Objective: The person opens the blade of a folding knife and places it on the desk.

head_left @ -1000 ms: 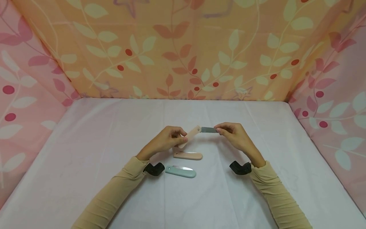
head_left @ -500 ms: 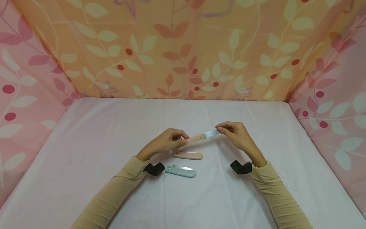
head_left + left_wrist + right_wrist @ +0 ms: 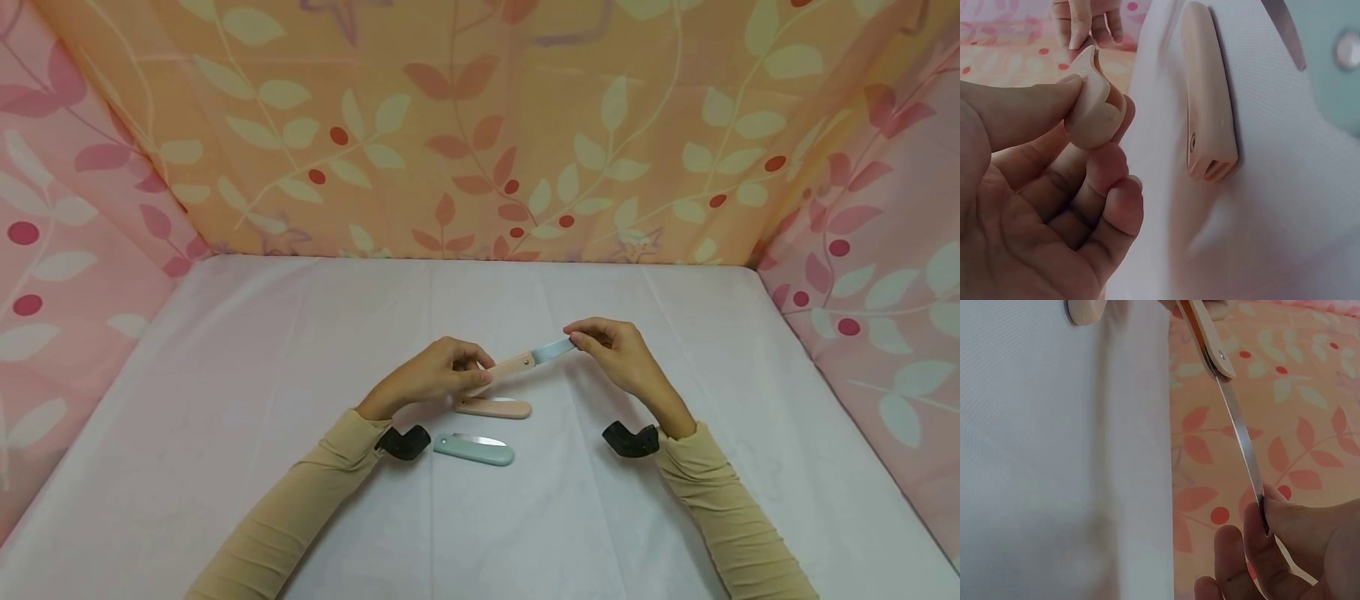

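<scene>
At about 8 o'clock and 4 o'clock, two tan sleeves (image 3: 300, 508) come in, with a small black block (image 3: 405, 444) by each wrist. A green folding knife (image 3: 474, 451) lies nearest. Its handle holds a shiny blade, which peeks out along the 12 o'clock side. Just past it, at 1 o'clock, lies a pink folding knife (image 3: 498, 409), with its blade tucked in the handle's slot, too.

Next is a cream knife (image 3: 513, 364), up in the air between the hands. Its blade (image 3: 552, 350) is swung out of the hollow handle and points to 2 o'clock. At 9 o'clock of it, the left hand (image 3: 438, 367) pinches the handle's end with thumb and fingers. At 3 o'clock, the right hand (image 3: 617, 352) pinches the blade's tip.

Under it all is a white sheet (image 3: 337, 325) with soft creases. Pink leafy cloth (image 3: 67, 275) hangs at 9 and 3 o'clock. Farthest, at 12 o'clock, hangs orange cloth (image 3: 525, 50) with leaves and red dots.
</scene>
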### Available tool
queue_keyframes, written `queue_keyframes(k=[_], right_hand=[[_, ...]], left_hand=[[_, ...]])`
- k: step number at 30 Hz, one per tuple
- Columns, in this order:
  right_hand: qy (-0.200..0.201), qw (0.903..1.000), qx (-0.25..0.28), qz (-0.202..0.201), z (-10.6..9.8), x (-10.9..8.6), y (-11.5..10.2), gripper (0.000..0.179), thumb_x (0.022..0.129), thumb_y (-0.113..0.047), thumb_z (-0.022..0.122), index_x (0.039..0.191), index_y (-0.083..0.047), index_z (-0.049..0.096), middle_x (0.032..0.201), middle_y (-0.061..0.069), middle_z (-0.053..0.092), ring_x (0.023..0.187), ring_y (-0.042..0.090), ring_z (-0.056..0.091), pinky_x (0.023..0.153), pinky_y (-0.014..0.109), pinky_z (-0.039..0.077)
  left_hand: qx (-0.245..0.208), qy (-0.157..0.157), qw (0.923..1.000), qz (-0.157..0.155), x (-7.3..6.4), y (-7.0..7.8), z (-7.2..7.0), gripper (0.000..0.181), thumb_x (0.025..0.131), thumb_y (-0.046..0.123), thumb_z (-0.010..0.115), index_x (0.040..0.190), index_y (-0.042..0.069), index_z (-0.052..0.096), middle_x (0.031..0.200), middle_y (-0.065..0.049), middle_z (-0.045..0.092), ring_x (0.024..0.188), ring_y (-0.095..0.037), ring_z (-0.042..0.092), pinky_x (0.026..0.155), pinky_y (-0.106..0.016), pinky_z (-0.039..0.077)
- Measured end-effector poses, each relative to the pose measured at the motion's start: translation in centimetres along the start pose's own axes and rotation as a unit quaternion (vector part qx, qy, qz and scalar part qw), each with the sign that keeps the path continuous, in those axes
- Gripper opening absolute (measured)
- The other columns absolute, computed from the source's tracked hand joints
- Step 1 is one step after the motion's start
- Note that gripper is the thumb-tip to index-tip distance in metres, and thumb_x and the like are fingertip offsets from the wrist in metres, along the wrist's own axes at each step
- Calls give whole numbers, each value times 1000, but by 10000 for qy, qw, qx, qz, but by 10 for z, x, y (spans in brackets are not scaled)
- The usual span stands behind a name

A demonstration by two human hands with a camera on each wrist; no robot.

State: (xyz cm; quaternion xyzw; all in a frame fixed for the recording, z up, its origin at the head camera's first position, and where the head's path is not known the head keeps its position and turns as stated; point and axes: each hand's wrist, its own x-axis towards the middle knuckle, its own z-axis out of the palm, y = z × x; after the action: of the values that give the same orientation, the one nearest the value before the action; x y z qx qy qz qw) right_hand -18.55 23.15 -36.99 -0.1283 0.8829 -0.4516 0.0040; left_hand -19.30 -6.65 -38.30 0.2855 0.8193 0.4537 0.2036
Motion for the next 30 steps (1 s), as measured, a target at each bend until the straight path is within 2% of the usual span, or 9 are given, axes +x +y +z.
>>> queue_keyframes(k=[10, 18, 22, 30], right_hand=[[-27, 10000, -12, -17, 2, 0, 1, 29, 100, -19, 60, 120, 2, 67, 114, 18, 70, 98, 34, 69, 78, 15, 49], [132, 9997, 197, -24, 2, 1, -3, 39, 98, -18, 64, 133, -3, 58, 119, 21, 66, 101, 40, 68, 78, 15, 50], [146, 9996, 217, 73, 2, 0, -6, 39, 98, -21, 64, 131, -2, 59, 119, 19, 67, 102, 41, 67, 77, 16, 51], [-29, 9997, 216, 122, 7, -3, -8, 37, 97, -22, 65, 128, -2, 62, 116, 17, 69, 100, 38, 67, 77, 18, 51]], left_hand=[[37, -25, 9999, -96, -3, -1, -7, 24, 96, 17, 66, 115, 2, 69, 80, -4, 69, 67, -12, 59, 62, -23, 44], [205, 312, 9991, -224, -5, 0, -16, 25, 94, 18, 67, 114, 3, 70, 81, -3, 68, 71, -11, 56, 65, -25, 43], [192, 470, 9984, -254, -5, -2, -20, 26, 95, 19, 66, 114, 2, 70, 83, -5, 69, 72, -12, 57, 65, -25, 45], [-66, 1002, 9936, -514, -6, -7, -25, 28, 94, 20, 68, 115, 3, 70, 86, -8, 73, 72, -13, 62, 68, -26, 49]])
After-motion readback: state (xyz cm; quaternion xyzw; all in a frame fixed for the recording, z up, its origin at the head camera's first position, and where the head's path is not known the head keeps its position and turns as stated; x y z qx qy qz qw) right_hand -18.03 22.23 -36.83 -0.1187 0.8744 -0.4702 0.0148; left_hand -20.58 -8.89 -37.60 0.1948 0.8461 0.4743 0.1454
